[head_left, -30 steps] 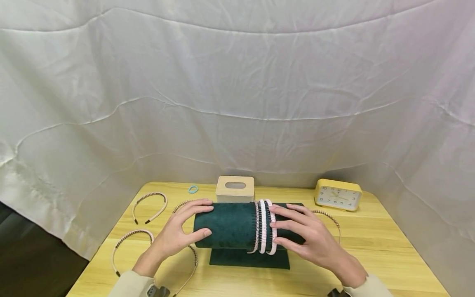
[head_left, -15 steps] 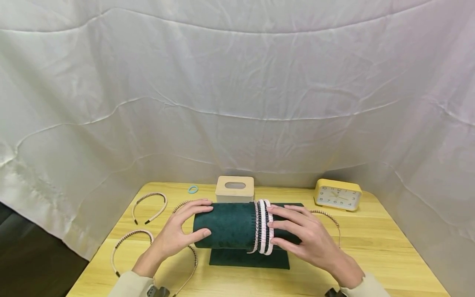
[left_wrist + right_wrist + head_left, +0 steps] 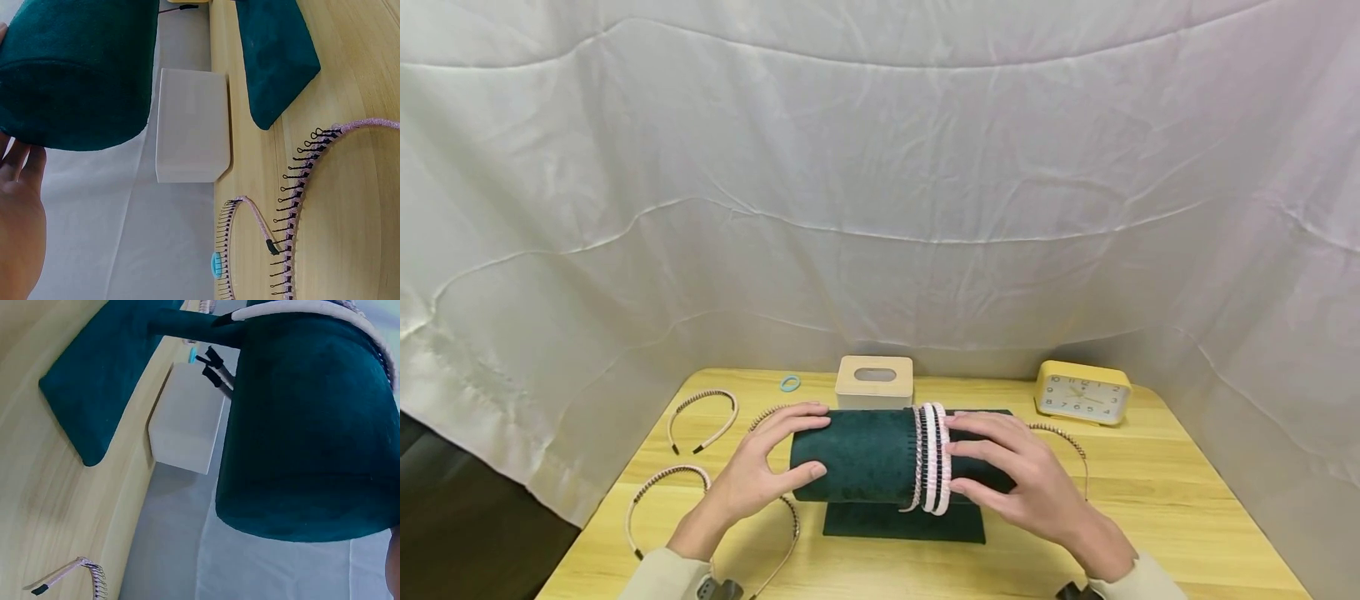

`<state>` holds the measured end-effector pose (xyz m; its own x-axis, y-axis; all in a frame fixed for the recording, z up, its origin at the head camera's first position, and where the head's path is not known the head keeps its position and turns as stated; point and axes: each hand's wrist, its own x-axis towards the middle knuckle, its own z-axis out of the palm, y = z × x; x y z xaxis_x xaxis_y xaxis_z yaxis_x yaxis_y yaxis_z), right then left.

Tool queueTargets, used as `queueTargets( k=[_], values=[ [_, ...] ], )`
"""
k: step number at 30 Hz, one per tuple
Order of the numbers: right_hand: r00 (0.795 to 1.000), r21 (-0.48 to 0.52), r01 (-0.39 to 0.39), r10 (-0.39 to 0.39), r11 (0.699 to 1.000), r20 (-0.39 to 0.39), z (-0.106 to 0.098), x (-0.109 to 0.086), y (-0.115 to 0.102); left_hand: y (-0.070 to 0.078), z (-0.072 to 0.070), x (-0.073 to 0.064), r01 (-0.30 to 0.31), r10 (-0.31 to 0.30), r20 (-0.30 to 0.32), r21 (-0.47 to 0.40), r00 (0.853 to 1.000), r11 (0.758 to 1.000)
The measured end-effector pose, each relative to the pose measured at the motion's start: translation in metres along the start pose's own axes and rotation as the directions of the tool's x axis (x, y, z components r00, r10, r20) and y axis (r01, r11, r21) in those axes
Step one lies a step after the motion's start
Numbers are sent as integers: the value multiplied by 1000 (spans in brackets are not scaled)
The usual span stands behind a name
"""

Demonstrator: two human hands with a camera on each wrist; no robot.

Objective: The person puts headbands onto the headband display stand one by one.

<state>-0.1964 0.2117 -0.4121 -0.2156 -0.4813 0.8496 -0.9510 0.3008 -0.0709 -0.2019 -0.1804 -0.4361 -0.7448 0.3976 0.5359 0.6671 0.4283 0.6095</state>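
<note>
Behind the tabletop, pale drapes

I am in what seems a staged, curtained-off set: pale cloth hangs behind the back edge of my wood-grain desk and along both sides. A tissue box stands by that edge, a yellow clock near the far right corner.

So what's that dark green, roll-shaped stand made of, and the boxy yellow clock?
The dark green, roll-shaped stand seems covered in velvet or suede cloth: it's matt, with soft, cloudy patches. What's underneath is hidden. The boxy yellow clock looks like smooth plastic, because its casing is evenly coloured with rounded corners, but painted metal is possible.
</note>
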Motion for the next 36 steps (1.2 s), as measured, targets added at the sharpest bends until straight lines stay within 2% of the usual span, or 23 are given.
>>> queueTargets(
  k=[7, 16, 21, 26, 28, 31, 36],
  values=[
    [997, 33, -56, 58, 998, -59, -12, -6, 7, 0, 0, 0, -35, 35, -9, -3, 999, 999],
    [977, 40, -156, 160, 987, -138, -35, -26, 25, 0, 0, 0, -39, 39, -11, -3, 999, 999],
    [962, 8, -236, 235, 972, -138, -50, -42, 38, 1, 0, 0, -26, 26, -5, -3, 1000, 1000],
    [938, -6, -328, 324, 945, -126, -62, -59, 51, 2, 0, 0, 4, -4, 0, -6, 1000, 1000],
    [924, -2, -364, 360, 931, -130, -67, -66, 56, 1, 0, 0, 1, -1, -3, -5, 1000, 1000],
    [887, 7, -446, 443, 895, -127, -74, -78, 63, 0, 1, 0, -9, 9, -6, -3, 1000, 1000],
    [803, -4, -587, 582, 809, -128, -81, -98, 76, -1, 1, 0, -2, 2, -1, -1, 1000, 1000]
  ],
)
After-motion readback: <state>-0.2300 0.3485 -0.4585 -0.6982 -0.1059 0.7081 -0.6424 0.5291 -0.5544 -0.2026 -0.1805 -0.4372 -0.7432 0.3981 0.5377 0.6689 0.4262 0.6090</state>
